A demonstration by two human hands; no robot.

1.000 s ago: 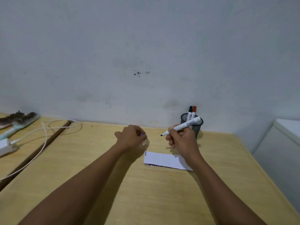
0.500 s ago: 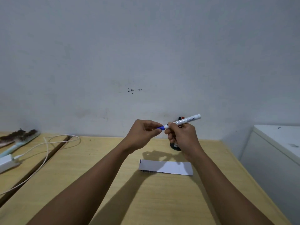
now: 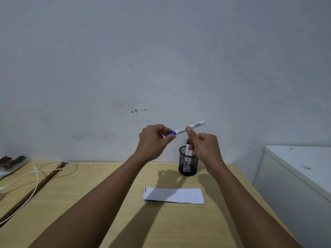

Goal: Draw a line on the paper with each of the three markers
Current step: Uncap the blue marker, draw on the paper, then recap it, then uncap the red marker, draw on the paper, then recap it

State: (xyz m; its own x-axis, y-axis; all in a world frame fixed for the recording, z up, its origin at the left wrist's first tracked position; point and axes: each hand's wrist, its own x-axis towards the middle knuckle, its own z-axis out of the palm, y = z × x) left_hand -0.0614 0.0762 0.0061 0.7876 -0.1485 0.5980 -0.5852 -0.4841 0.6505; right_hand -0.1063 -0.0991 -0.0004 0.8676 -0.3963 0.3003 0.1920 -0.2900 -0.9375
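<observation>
White marker (image 3: 188, 127) w/ blue cap, tilted, above white paper strip (image 3: 173, 195).

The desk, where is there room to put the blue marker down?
Bare wood lies left of the paper, out toward the white cable, and in front of the paper too. It is crowded behind the paper, where the mesh cup stands under the right hand.

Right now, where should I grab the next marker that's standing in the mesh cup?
Probably pinch the top of a marker that stands above the rim of the mesh cup, coming straight down from above. It stands nearly upright; the mesh walls block any side approach.
</observation>
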